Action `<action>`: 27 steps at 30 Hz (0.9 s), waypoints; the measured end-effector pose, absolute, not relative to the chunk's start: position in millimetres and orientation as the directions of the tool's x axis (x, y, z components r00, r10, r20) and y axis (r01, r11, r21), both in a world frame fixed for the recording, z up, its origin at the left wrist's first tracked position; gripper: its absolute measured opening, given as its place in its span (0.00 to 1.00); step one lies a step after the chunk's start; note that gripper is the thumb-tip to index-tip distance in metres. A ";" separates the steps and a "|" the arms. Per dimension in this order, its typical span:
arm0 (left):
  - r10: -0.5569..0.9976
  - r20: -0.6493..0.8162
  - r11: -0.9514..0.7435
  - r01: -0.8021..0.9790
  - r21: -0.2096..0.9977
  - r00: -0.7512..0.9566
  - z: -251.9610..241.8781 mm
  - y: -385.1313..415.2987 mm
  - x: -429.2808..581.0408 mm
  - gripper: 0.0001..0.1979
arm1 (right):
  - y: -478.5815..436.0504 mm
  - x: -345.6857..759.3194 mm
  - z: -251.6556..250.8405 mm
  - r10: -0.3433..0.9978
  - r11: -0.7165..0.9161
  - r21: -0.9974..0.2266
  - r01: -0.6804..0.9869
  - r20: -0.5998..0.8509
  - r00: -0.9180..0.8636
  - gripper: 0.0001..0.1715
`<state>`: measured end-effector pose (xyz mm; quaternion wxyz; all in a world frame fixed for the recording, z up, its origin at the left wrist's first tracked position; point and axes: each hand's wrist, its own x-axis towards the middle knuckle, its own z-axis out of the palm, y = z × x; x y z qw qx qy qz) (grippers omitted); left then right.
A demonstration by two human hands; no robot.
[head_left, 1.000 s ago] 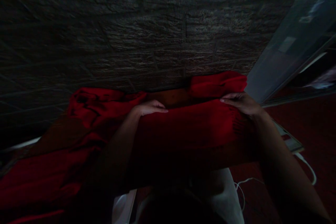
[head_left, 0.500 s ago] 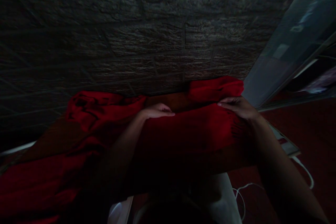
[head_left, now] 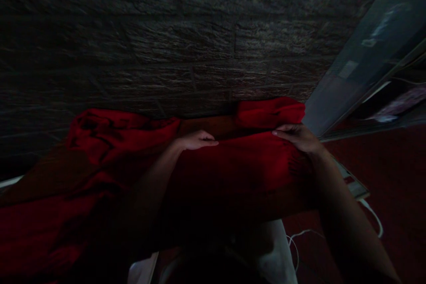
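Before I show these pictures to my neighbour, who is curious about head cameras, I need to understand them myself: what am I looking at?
There is no machine here, only a person's two bare hands. Every picture comes from one camera worn on the head, looking forward and down. The light is dim. On a brown wooden table against a textured wall lies a flat red cloth. The left hand touches its far edge, and the right hand is at the same edge, near the fringe. It is too dark to be sure how firmly either grips. Crumpled red fabric lies to the left, and a red bundle sits behind the right hand.
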<state>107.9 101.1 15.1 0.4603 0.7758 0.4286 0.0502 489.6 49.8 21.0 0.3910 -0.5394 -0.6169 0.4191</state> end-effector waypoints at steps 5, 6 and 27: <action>0.789 -0.249 -0.247 0.660 0.709 0.562 7.5 99.5 119.5 0.26 | 50.6 488.2 19.6 0.991 0.110 -0.942 0.316 0.080 -0.105 0.28; 0.798 -0.215 -0.278 0.661 0.697 0.563 5.3 99.3 122.1 0.26 | 50.9 488.0 19.3 0.991 0.111 -0.945 0.309 0.080 -0.111 0.28; 0.799 -0.190 -0.320 0.671 0.669 0.571 8.4 93.6 120.3 0.25 | 56.1 483.3 14.7 0.979 0.201 -0.920 0.336 0.173 -0.110 0.27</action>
